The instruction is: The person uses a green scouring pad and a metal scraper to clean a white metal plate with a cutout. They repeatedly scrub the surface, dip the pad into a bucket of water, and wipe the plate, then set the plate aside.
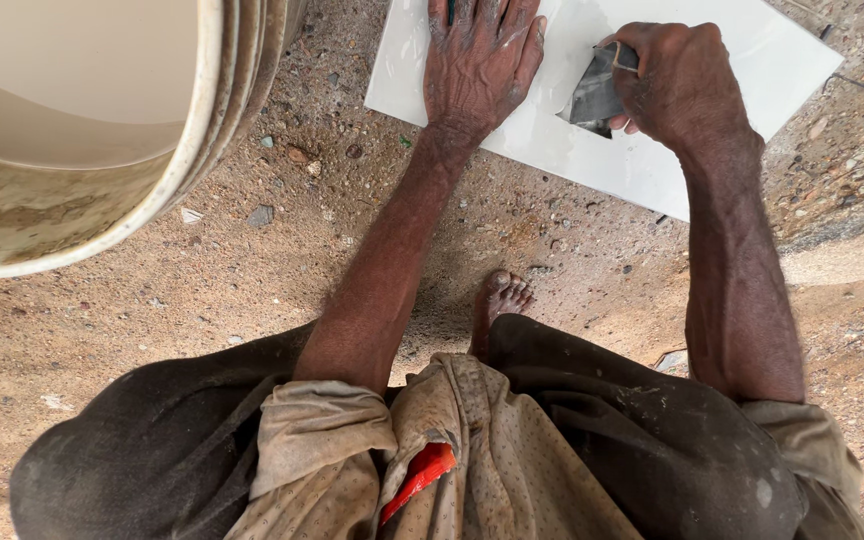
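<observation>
Nearest to us are our knees in dark cloth, and one bare foot [500, 296] stands on the sandy ground [282, 230] between them. At the upper left we see the rim of a big pale bucket [177, 160], well apart from the hands.

Farther out, a white tile [592, 160] lies flat on the ground, and its far edge goes out of the picture. Our left hand [482, 60] rests on the tile with open, spread fingers and presses it down near its left side. Our right hand [677, 85] is closed around a small dark grey piece [594, 92], maybe a stone or a folded abrasive; the view is too poor to tell. The lower tip of the piece touches the tile near its middle.

We judge the tile to be stiff, smooth and rather slippery, and brittle at the corners. It is probably heavy enough to stay, but it may slide on the loose grit. It is best to hold it by two opposite edges, or with a flat palm on top.
</observation>
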Action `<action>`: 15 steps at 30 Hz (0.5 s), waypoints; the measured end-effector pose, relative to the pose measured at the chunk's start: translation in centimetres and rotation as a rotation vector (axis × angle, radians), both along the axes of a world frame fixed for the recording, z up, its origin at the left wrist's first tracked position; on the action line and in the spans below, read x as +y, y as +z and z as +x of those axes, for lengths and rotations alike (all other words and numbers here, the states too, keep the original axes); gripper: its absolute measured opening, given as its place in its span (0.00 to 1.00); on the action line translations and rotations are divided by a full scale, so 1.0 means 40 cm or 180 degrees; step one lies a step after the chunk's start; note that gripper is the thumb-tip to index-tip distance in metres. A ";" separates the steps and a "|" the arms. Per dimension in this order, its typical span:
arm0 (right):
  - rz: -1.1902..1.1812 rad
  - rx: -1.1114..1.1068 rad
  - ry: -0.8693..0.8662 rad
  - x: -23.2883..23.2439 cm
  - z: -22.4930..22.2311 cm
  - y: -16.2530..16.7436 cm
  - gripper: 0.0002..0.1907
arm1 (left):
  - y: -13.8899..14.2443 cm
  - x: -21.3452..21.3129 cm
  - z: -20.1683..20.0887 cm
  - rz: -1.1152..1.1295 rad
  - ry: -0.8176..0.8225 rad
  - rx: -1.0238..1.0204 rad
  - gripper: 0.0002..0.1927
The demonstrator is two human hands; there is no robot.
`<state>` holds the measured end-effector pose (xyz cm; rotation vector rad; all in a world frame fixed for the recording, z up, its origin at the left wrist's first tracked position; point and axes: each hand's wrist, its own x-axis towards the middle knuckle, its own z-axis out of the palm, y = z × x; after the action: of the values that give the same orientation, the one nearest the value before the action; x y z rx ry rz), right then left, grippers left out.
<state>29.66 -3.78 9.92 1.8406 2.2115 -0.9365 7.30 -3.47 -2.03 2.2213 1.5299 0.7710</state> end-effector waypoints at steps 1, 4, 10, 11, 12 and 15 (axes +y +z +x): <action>-0.0004 -0.0005 0.0003 0.000 -0.001 0.001 0.11 | 0.001 0.000 0.000 -0.0024 0.0002 -0.0017 0.17; -0.0074 0.0024 -0.0077 0.001 -0.002 0.005 0.07 | 0.004 0.000 -0.001 -0.0085 -0.0013 0.0007 0.18; -0.0209 0.0119 -0.0323 0.001 -0.005 0.009 0.10 | 0.010 0.003 -0.003 -0.0415 -0.0097 0.0089 0.18; -0.0163 0.0160 -0.0268 0.001 -0.006 0.014 0.12 | 0.010 0.003 -0.004 -0.0266 -0.0067 0.0088 0.18; -0.0113 0.0207 -0.0198 0.000 -0.005 0.020 0.13 | 0.009 0.003 -0.004 -0.0114 -0.0023 0.0094 0.19; -0.0227 0.0233 -0.0155 -0.013 0.008 0.059 0.10 | 0.005 0.000 -0.003 -0.0003 -0.0042 0.0082 0.19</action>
<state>30.00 -4.32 12.27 1.8655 2.1527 -1.0938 7.18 -3.46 -1.84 2.2467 1.5257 0.7404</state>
